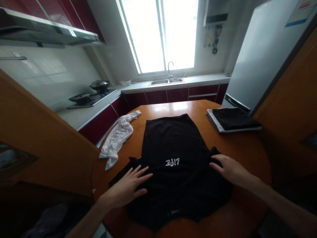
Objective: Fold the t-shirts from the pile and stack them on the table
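Observation:
A black T-shirt with white lettering lies spread on the wooden table, its hem at the far side and its neck toward me. My left hand rests palm down on the left part of the shirt, fingers spread and nothing gripped. At the right sleeve, my right hand has its thumb and fingers closed round a bunched bit of black cloth. The left sleeve sticks out beyond my left fingers.
A crumpled white garment lies at the table's left edge. Folded clothes, black on top, are stacked at the far right of the round table. Beyond are a sink, a stove with pans and a fridge.

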The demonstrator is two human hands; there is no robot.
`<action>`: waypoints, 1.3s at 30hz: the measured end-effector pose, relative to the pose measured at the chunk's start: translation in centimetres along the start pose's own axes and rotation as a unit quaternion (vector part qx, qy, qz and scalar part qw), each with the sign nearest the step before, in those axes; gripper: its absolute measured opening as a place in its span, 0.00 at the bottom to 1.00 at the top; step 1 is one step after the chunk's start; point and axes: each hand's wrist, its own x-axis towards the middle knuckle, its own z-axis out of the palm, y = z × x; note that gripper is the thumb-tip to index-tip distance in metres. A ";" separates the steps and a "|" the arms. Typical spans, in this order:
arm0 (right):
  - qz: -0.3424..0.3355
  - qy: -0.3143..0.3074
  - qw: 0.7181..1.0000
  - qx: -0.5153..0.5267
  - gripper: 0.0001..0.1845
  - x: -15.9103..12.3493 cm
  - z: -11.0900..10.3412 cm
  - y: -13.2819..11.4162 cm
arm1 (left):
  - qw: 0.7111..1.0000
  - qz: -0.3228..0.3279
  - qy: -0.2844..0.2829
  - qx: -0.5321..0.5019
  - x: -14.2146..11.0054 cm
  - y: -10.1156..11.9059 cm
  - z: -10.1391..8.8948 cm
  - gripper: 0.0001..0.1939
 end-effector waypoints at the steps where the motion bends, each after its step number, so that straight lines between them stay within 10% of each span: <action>1: -0.002 0.004 1.000 0.011 0.23 1.7 -1.4 -0.2 | 1.000 0.006 0.016 -0.019 0.9 -0.6 -1.5 0.31; 7: -0.015 0.041 0.999 0.000 0.13 16.0 -5.6 -1.8 | 0.960 -0.066 0.243 -0.126 11.5 -8.7 -8.2 0.27; 20: 0.017 0.023 0.999 -0.014 0.18 36.4 -1.8 -1.2 | 0.928 -0.232 0.279 -0.085 26.9 -20.6 -11.3 0.10; 28: -0.062 -0.038 0.997 0.024 0.12 41.9 -0.5 0.6 | 0.917 -0.242 0.293 -0.116 32.8 -24.3 -11.0 0.11; 39: -0.077 -0.090 0.971 0.205 0.21 42.4 -6.5 3.2 | 0.906 -0.182 0.328 -0.197 34.7 -24.0 -12.4 0.16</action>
